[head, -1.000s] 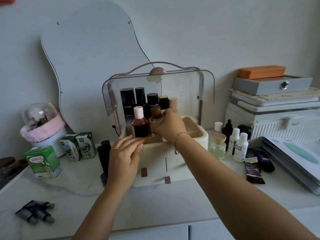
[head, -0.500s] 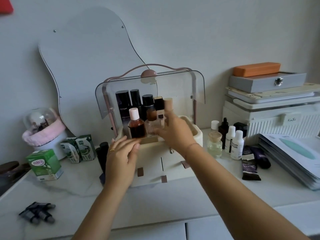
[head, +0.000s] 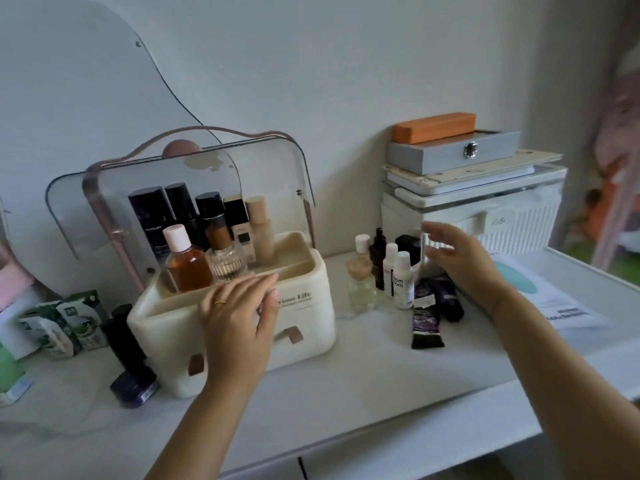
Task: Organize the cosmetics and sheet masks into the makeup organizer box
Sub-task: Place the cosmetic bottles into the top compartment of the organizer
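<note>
The left hand (head: pixel 239 317) is laid flat against the front of the cream organizer box (head: pixel 304 317), fingers spread and nothing gripped; just beyond its fingertips a brown bottle (head: pixel 187 261) and a clear perfume bottle (head: pixel 225 258) are stood in the open top tray, with dark bottles ranked behind them. The right hand (head: pixel 460 261) is held open and empty in the air, fingers splayed. Just left of its fingertips a cluster of small bottles (head: pixel 398 275) is seen on the counter, and dark tubes (head: pixel 433 306) lie below them. Sheet masks (head: pixel 554 303) are stacked beneath the wrist
</note>
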`<state>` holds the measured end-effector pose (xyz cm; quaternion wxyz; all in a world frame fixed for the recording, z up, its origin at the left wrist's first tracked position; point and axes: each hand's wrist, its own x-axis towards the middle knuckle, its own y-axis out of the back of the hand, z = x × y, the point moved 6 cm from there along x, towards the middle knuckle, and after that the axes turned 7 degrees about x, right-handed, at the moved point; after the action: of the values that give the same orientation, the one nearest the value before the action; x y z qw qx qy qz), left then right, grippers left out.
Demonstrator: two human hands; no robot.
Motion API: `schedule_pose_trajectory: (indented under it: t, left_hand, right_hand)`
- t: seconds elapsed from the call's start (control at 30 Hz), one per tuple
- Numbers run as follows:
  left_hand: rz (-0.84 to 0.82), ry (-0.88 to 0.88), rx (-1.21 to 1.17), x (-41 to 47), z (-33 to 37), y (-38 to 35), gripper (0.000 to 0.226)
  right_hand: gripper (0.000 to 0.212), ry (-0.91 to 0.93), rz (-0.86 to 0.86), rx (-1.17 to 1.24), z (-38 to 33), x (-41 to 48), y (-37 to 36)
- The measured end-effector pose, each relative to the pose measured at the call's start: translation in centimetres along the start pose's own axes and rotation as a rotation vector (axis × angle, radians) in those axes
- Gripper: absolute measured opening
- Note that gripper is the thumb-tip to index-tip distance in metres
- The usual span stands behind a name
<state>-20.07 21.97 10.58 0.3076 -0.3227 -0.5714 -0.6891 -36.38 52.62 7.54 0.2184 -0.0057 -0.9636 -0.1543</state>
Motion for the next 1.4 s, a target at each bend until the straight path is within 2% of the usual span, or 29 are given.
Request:
schedule_pose_trajectory:
  t: [0.2, 0.5, 0.73, 0.9, 1.1, 1.27, 1.4]
  left_hand:
    - [0.055, 0.006, 0.041, -0.1, -0.2, -0.6, 0.034]
    - [0.082, 0.040, 0.075, -0.3, -0.2, -1.1, 0.037]
    - [0.091, 0.034, 0.075, -0.3, -0.2, -1.0, 0.036]
    - [0.064, 0.021, 0.060, -0.3, -0.2, -0.8, 0.037]
    - [0.042, 0.015, 0.032, -0.3, -0.1, -0.6, 0.039]
    - [0.023, 0.059, 0.003, -0.2, 0.0, -0.4, 0.040]
    - [-0.012, 0.059, -0.153, 0.7, 2.0, -0.2, 0.048]
  right_hand:
    - [0.038, 0.027, -0.130, -0.212, 1.2, 1.9, -1.0]
    - [0.040, 0.047, -0.272, -0.156, 0.6, 3.6, -2.0]
    - [0.042, 0.074, -0.202, -0.169, 0.7, 3.5, -1.3]
    - [0.042, 0.122, -0.221, -0.288, 0.4, 3.8, -1.0]
    - [0.041, 0.058, -0.156, -0.205, 0.2, 3.6, 0.1]
    - [0.041, 0.173, -0.037, -0.142, -3.9, 2.7, 2.5]
    - [0.037, 0.291, 0.032, -0.087, -9.7, 1.2, 3.8]
